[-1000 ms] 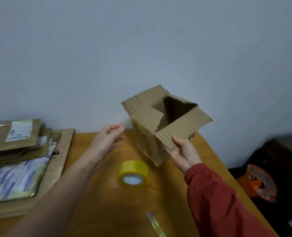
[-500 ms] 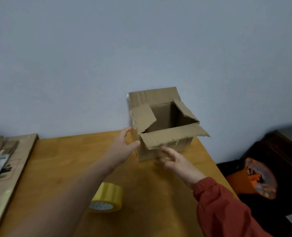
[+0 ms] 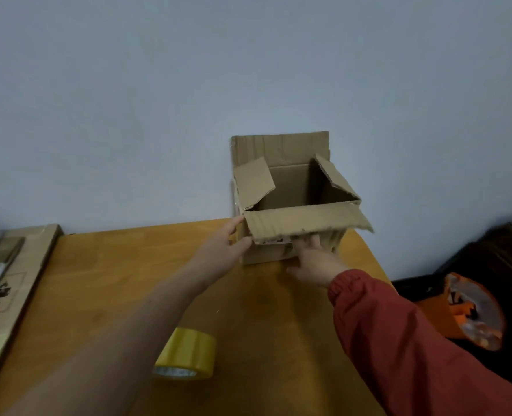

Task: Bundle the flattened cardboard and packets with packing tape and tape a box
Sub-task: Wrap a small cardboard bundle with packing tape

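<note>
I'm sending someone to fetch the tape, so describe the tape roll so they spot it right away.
Start at the wooden table against the pale wall. Toward its near edge, well in front of the open cardboard box, sits the tape roll. It is the only round, bright yellow thing; its neighbours are brown cardboard.

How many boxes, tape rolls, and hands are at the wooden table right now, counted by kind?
Cardboard box: 1
Yellow tape roll: 1
Hands: 2 (left hand, right hand)
Total: 4
</note>
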